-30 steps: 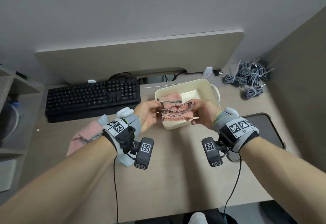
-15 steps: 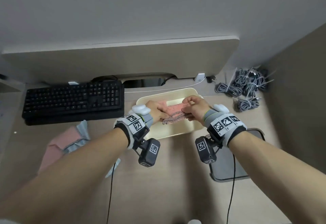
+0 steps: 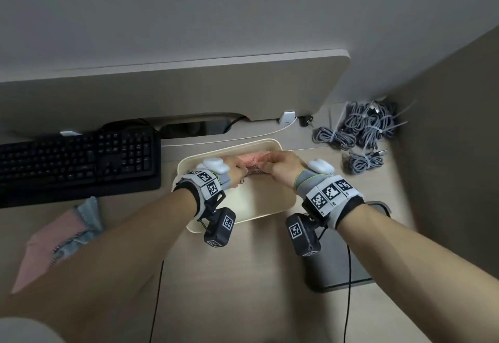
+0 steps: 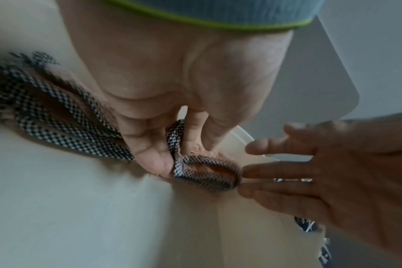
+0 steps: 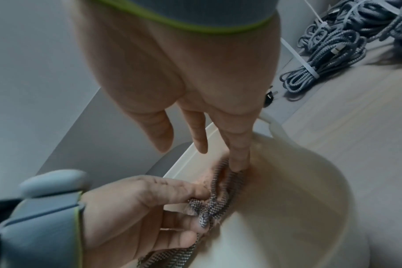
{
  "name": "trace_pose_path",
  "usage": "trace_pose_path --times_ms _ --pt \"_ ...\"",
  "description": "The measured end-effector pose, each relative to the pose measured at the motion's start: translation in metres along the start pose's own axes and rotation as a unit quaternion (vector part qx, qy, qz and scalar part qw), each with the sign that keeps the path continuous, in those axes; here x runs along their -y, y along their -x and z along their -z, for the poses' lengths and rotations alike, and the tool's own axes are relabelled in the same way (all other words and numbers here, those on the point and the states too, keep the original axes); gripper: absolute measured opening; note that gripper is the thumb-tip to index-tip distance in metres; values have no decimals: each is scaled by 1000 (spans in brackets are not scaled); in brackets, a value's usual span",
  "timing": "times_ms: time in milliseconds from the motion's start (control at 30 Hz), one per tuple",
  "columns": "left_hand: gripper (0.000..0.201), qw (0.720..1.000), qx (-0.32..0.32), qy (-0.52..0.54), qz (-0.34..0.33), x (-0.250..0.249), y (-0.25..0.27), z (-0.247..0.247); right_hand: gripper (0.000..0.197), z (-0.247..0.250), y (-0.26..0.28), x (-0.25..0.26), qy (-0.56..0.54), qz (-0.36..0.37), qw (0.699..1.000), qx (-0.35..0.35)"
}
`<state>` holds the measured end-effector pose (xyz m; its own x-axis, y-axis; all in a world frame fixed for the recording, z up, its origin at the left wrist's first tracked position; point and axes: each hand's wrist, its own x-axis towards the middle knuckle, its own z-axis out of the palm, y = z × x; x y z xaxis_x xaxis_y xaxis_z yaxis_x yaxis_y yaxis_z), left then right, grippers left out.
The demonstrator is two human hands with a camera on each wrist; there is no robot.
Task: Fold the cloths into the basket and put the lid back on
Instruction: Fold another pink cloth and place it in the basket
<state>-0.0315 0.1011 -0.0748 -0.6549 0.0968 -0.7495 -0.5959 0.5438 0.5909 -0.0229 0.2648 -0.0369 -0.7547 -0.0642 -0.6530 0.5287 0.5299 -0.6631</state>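
Note:
A cream basket (image 3: 259, 202) stands mid-desk. Inside it, against the far wall, lies a folded pink cloth (image 3: 252, 158) with a black-and-white checked edge. My left hand (image 3: 239, 172) reaches in from the left. In the left wrist view the left hand (image 4: 174, 157) pinches the checked edge (image 4: 204, 174) between thumb and fingers. My right hand (image 3: 278, 163) is over the cloth's right end. In the right wrist view its straight fingers (image 5: 238, 163) press the cloth (image 5: 218, 204) down on the basket floor (image 5: 298, 199). A dark flat lid (image 3: 334, 270) lies under my right forearm.
A heap of pink and grey-blue cloths (image 3: 64, 232) lies at the left of the desk, partly behind my left arm. A black keyboard (image 3: 78, 162) sits behind it. Bundled grey cables (image 3: 361, 132) are at the back right, and a board (image 3: 172, 91) stands behind the basket.
Both hands have carried the folded pink cloth from above the basket's front edge down into the basket, toward its far wall. The right hand's fingers have straightened onto it.

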Motion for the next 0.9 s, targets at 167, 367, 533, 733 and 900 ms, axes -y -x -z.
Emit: trace_pose_path --times_ms 167,367,533,733,900 --pt "31 997 -39 -58 26 -8 -13 -16 25 4 0 -9 91 33 995 17" --pt "31 997 -55 25 40 -11 -13 -15 15 5 0 -12 60 12 998 23" --pt "19 992 -100 -77 -18 -6 -5 -4 19 6 1 -8 -7 -7 1000 30" --pt "32 980 -77 -169 -74 3 4 -7 13 1 6 -4 -19 -15 999 36" --pt "36 975 -45 -206 -69 8 11 -5 12 -5 12 3 -6 -8 999 38"
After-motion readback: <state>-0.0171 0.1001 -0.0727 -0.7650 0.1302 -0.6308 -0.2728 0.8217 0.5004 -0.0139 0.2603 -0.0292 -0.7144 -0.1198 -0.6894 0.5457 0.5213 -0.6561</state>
